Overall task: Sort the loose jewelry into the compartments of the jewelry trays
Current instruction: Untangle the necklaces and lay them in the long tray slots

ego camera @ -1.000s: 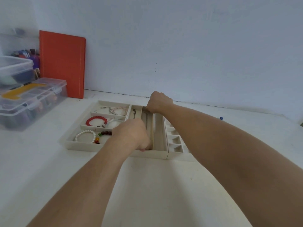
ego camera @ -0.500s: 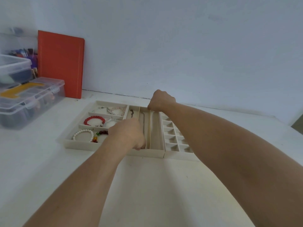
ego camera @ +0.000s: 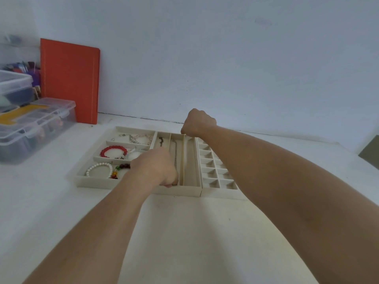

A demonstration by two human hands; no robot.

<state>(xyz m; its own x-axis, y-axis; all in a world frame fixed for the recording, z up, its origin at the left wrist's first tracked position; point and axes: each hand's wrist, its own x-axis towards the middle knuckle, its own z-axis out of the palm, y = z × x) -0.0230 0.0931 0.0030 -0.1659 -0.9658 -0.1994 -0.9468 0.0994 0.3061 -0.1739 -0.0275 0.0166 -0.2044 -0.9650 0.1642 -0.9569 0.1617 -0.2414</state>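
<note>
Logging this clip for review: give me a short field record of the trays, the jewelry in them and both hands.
left tray: cream tray with bracelet sections and long slots
bracelets: red bracelet, white pearl bracelet
right tray: grid tray, small cells, contents unclear
left hand: curled at near end of a long slot
right hand: curled at far end
chain: lies along that slot

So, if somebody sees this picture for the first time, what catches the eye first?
Probably the two bare arms reaching to the cream jewelry tray, the left hand at its near edge and the right hand at its far edge. Next, the red bead bracelet inside it, and the orange book leaning against the wall.
</note>
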